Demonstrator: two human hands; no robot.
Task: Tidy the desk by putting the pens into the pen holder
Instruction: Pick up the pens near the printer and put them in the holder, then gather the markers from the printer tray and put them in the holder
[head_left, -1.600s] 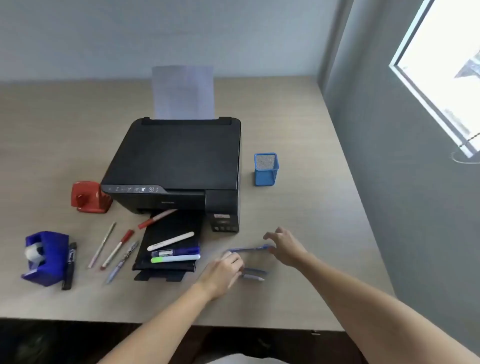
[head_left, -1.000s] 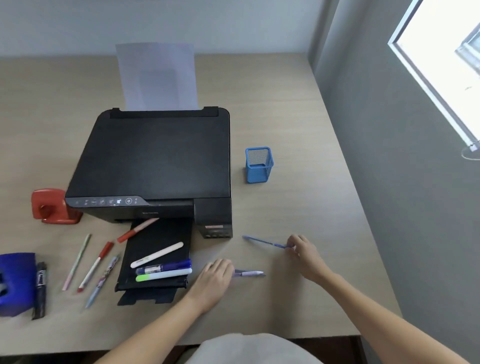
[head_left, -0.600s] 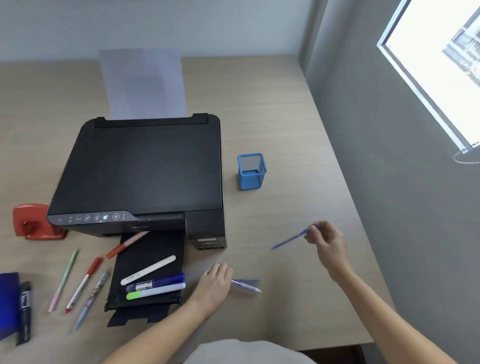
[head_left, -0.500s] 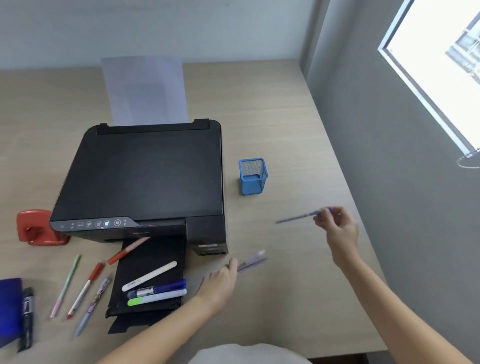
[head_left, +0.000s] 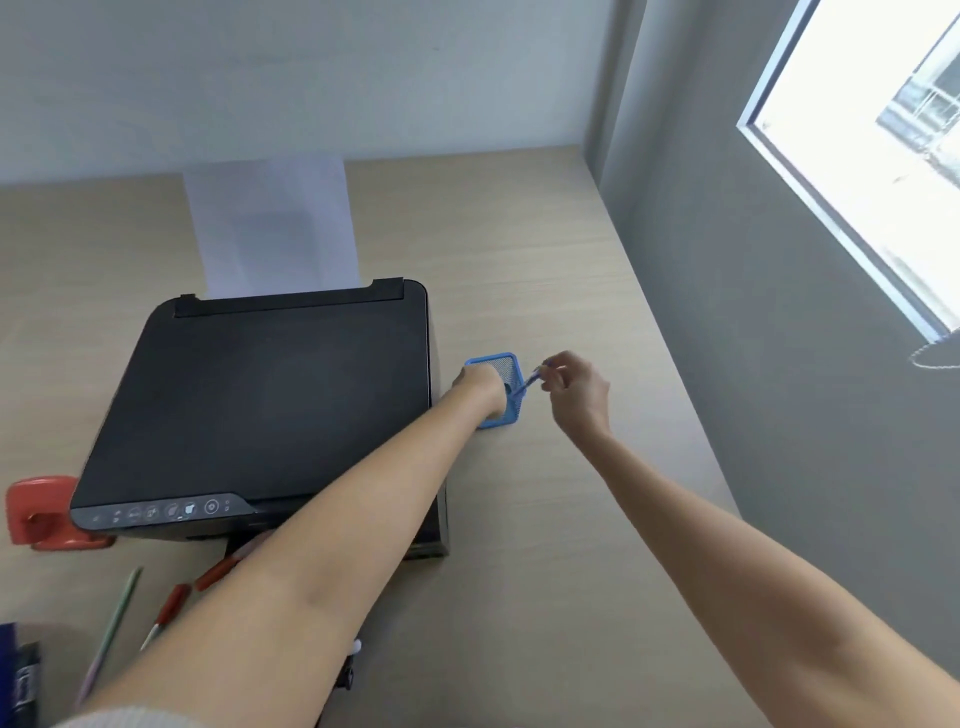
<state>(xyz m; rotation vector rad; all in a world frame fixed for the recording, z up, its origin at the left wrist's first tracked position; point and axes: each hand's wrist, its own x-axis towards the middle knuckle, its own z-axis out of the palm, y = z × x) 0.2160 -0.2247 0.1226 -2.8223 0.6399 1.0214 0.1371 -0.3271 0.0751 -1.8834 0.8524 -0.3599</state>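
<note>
The blue mesh pen holder (head_left: 508, 411) stands on the desk just right of the printer. My right hand (head_left: 577, 391) pinches a blue pen (head_left: 527, 386), which slants down with its lower end inside the holder. My left hand (head_left: 481, 383) reaches over the holder's left rim; its fingers are hidden, and no pen shows in it. Other pens lie at the lower left: a green one (head_left: 111, 629), a red one (head_left: 169, 607) and an orange-red one (head_left: 215, 571). My left forearm hides the pens on the printer tray.
A black printer (head_left: 270, 395) with a paper sheet (head_left: 270, 228) standing at its back fills the desk's middle. A red hole punch (head_left: 44, 512) and a black marker (head_left: 23, 680) sit at the left. A grey wall (head_left: 779, 364) borders the desk on the right.
Both hands lifted pens from the front of the desk and moved back to the holder. The right hand's pen now dips into it; the left hand's pen is out of sight.
</note>
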